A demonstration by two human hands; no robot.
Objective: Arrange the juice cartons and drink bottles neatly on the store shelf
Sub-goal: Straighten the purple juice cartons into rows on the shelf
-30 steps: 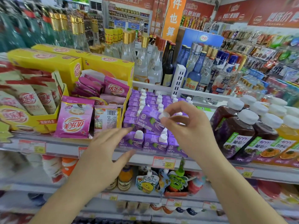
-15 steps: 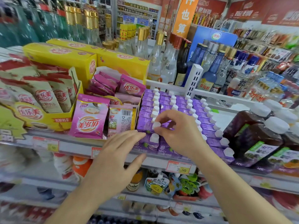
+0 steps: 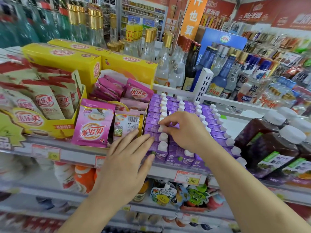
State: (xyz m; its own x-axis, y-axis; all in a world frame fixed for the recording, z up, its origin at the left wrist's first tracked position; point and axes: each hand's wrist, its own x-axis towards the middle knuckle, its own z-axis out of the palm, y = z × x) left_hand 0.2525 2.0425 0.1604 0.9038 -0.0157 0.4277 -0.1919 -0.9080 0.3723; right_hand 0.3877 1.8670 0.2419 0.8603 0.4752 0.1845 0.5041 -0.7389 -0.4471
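**Carton's back in the row now**

A second ago the person's right hand had a small purple juice carton with a white screw cap lifted clear of the pack. Now it's dropped into the left-hand column of purple cartons at the centre of the frame, fingertips curled and pinching its cap. The left hand has slid in too, fingers straight and flat against the column's left side, thumb on the front carton. The white store shelf block looks nearly squared up; the dark juice bottles with white lids at right are probably next.
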